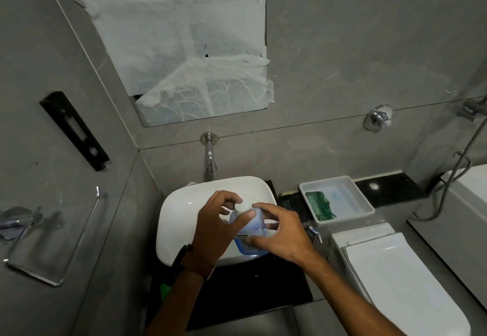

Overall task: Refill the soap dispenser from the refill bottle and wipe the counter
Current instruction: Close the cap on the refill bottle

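A clear bottle of blue liquid soap (252, 226) with a white cap (242, 207) is held over the white basin (181, 204). My right hand (279, 233) grips the bottle's body from the right side. My left hand (218, 222) wraps its fingers around the white cap at the top, thumb pressed on the bottle's shoulder. The lower part of the bottle is partly hidden behind my hands. I cannot tell whether this is the dispenser or the refill bottle.
A wall tap (210, 156) hangs above the basin. A white tray (361, 204) holding a green mesh cloth (320, 205) stands on the black counter (387, 185) at right. A toilet lid (395, 277) lies lower right. A towel ring (52, 235) is on the left wall.
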`<state>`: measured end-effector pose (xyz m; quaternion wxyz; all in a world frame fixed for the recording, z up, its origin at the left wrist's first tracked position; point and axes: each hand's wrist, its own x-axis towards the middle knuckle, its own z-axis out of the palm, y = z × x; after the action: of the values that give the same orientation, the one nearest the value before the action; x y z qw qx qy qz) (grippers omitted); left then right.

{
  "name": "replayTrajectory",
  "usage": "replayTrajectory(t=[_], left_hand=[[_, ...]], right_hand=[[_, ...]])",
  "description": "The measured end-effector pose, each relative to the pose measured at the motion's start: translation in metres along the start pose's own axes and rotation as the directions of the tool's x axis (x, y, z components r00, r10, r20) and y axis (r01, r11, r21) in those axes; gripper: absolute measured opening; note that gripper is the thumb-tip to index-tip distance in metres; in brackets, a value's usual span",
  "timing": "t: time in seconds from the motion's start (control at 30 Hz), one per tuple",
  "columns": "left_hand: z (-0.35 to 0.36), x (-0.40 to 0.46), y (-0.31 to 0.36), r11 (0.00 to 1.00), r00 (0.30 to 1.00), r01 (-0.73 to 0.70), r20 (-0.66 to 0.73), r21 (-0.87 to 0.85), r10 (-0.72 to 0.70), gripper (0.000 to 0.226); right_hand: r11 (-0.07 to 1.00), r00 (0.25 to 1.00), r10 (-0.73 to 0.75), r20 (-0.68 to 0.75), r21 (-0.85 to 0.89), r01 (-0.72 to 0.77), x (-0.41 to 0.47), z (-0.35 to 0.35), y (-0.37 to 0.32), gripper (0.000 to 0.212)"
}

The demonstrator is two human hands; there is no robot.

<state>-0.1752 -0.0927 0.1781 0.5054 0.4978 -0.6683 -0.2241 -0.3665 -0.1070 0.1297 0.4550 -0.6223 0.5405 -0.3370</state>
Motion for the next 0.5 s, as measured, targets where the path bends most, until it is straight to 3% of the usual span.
replayTrajectory(t=[0.13,0.23,0.4,0.5], left_hand=[[-0.002,-0.0034,-0.0023,1.0,0.996,0.027,0.082,-0.007,-0.026,0.031],[-0.0028,-0.0048,-0.0015,1.0,0.998,-0.021,0.063,-0.015,0.022,0.04],[-0.0063,-0.0061,-0.0009,1.0,1.0,0.016,-0.02,-0.021,-0.017,0.052],[-0.0068,-0.0078,-0.0017,0.998,0.998,0.057,0.033,-0.035,-0.056,0.049]], right_hand=[[1.0,1.0,0.023,-0.02,-0.001,-0.023,0.0,0.0023,-0.001,0.088],[0.999,0.999,0.033,-0.013,-0.008,-0.033,0.0003,0.005,-0.0029,0.089],[0.999,1.0,0.025,-0.013,-0.033,-0.026,-0.0015,0.0069,-0.0065,0.088],[0.999,0.999,0.045,-0.012,-0.027,-0.045,-0.0023,0.0063,-0.0062,0.09]])
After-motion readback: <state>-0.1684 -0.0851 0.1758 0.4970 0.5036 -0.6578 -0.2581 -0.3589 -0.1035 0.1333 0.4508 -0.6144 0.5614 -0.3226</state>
